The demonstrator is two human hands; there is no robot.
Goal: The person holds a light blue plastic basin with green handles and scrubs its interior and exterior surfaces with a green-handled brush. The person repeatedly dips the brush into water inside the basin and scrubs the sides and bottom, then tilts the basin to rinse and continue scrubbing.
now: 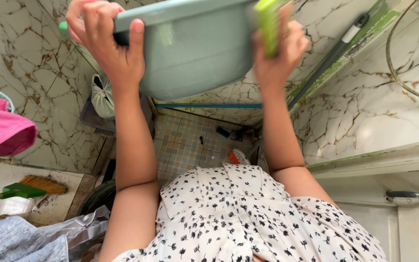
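Observation:
I hold a pale grey-green plastic basin (pixel 195 46) raised in front of me, its underside facing the camera. My left hand (pixel 105 41) grips its rim at the upper left, thumb on the outside. My right hand (pixel 277 53) is pressed against the basin's right side and holds a bright green scrub brush (pixel 267 24) against it. Both forearms reach up from my black-patterned white dress (pixel 248 218).
Marbled tile walls surround a small patterned tile floor (pixel 190 145) with small items on it. A broom with a green head (pixel 25 189) lies at left, pink cloth (pixel 1 131) hangs at far left, a white bag (pixel 102 97) sits in a crate, and a mop handle (pixel 330 58) leans at right.

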